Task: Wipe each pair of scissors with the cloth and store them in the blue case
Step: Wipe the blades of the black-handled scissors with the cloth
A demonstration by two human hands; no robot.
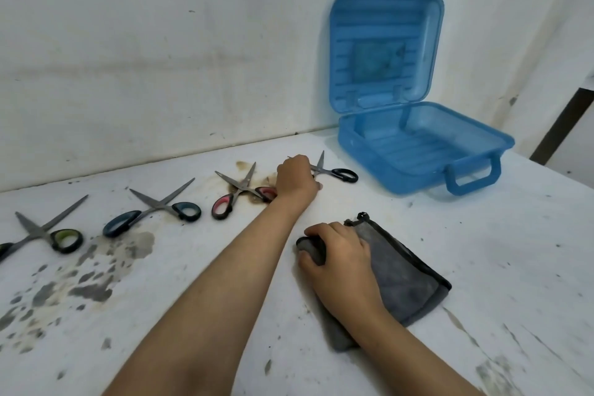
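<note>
Now left hand [297,178] curled over black scissors [334,172], right hand [342,252] gripping cloth [405,276]

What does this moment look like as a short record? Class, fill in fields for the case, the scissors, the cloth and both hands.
case: blue case, lid up against the wall, nothing visible inside
scissors on table: four pairs, all blades spread
black-handled scissors: nearest the case, under the left hand
red-handled scissors: next along
teal-handled scissors: next along
green-handled scissors: at the left edge of view
cloth: grey cloth, folded on the table
right hand: grips the cloth's rolled edge
stored so far: none
</note>
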